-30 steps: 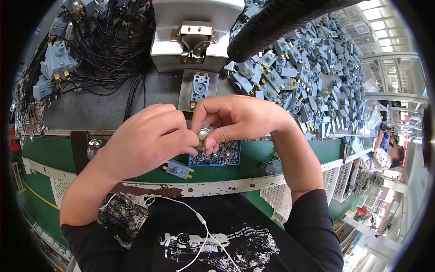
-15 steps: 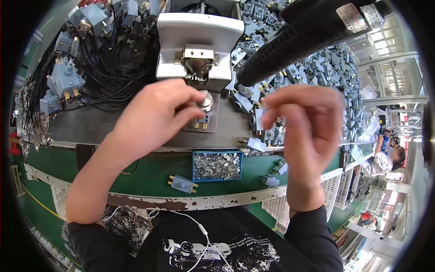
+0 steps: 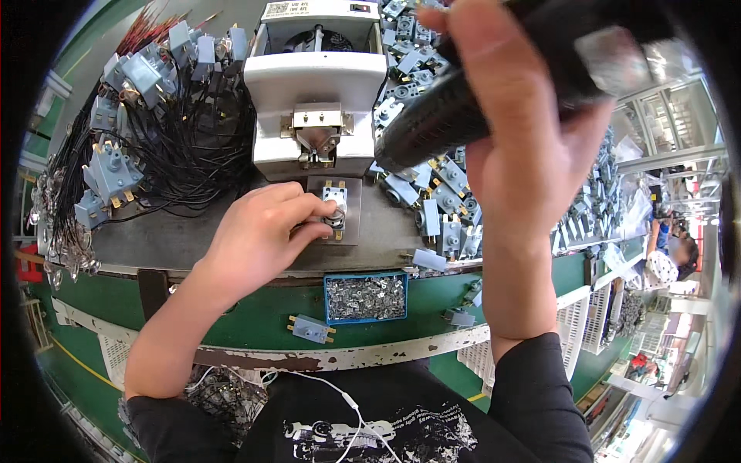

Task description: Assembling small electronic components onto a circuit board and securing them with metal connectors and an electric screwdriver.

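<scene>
My left hand (image 3: 262, 228) is closed in a pinch on a small round silvery metal part (image 3: 336, 219). This part sits against a grey switch-like housing with brass terminals (image 3: 335, 193), on a flat metal plate (image 3: 351, 231) in front of the white machine (image 3: 320, 81). My right hand (image 3: 517, 131), raised and blurred, is around a thick black cylindrical power tool (image 3: 436, 116), probably an electric screwdriver. Some of its fingers are hidden behind the tool. The tool slants down leftward over the pile of grey housings (image 3: 451, 181).
A blue tray of small metal pieces (image 3: 366, 297) stands near the front edge, beside a loose grey housing (image 3: 310, 329). At the left lie housings with a tangle of black wires (image 3: 177, 147). Another person (image 3: 671, 258) is far off at the right.
My right hand has risen from above the loose housings to the black tool. My left hand stays at the housing, pinching lower on it. The whole view has shifted slightly.
</scene>
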Available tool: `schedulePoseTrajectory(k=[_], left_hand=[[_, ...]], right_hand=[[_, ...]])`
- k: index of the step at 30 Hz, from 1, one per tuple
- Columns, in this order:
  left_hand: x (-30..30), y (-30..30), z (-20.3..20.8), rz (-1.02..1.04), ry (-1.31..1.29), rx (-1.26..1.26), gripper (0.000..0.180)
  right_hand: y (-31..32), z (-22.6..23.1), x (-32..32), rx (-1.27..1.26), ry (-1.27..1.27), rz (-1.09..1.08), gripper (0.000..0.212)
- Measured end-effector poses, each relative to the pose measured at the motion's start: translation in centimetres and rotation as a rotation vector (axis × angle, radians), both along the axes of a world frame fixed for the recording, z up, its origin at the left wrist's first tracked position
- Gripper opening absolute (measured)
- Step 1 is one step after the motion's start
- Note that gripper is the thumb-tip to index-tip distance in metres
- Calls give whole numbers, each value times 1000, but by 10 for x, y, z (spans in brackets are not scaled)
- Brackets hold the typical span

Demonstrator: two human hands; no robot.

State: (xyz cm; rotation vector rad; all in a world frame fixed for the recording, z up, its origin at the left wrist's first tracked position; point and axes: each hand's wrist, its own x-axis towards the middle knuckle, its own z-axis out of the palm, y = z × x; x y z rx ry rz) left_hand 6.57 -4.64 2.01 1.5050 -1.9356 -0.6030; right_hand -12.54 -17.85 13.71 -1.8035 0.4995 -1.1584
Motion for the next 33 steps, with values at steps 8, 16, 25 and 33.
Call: schedulePoseTrajectory(k=[8, 16, 25, 33], left_hand=[[-5, 1, 3, 25, -166, -107, 22], [-14, 3, -10, 71, -95, -185, 25], [-12, 3, -11, 54, -90, -167, 25], [-9, 4, -10, 59, -90, -84, 29]], right_hand=[[1, -5, 18, -15, -71, 20, 48], [10, -5, 56, -45, -133, 82, 43], [2, -12, 69, -42, -216, 118, 39], [16, -3, 68, -85, -318, 31, 14]])
